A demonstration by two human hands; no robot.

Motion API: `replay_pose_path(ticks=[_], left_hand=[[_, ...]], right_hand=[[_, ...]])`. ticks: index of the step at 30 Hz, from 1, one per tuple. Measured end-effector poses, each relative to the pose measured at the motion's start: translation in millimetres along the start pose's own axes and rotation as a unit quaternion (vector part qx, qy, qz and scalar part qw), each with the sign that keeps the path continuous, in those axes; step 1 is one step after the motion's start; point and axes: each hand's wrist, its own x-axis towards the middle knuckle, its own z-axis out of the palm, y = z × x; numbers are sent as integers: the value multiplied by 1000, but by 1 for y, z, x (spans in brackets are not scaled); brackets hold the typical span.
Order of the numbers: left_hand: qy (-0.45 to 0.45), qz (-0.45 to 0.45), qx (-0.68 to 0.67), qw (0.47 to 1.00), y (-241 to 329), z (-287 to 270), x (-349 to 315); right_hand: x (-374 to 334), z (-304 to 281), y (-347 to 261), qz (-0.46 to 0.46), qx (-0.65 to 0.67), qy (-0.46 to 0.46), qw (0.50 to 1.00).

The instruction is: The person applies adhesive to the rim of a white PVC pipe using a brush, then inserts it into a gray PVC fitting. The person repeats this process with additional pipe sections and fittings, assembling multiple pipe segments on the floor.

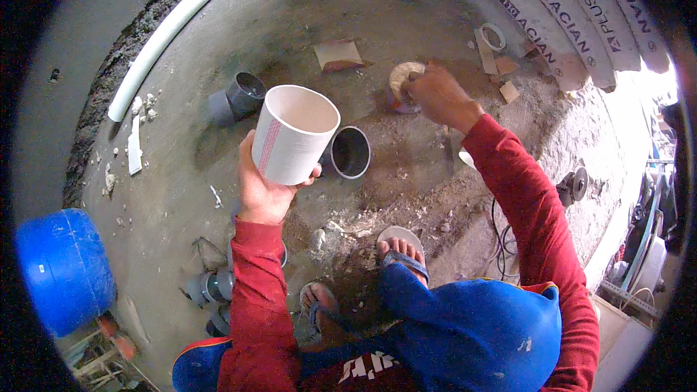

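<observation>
Dusty concrete floor (181, 174) — left hand (263, 185) grips white pipe piece (294, 133); right hand (435, 94), outstretched, seemingly pinches round tin (403, 76).

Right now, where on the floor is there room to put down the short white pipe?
Bare concrete lies left of the left hand, between the grey elbow fitting, the long white pipe and the blue drum. It is crowded around the right hand: the small tin, scraps, rubble, and the grey coupling under the short white pipe.
</observation>
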Motion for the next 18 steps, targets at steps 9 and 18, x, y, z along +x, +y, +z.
replay_pose_path(ticks=[9, 18], left_hand=[[-46, -14, -103, 993, -13, 4, 2], [-30, 56, -198, 978, -101, 76, 27]], right_hand=[[-14, 19, -5, -26, 25, 168, 985], [-92, -38, -127, 53, 771, 123, 623]])
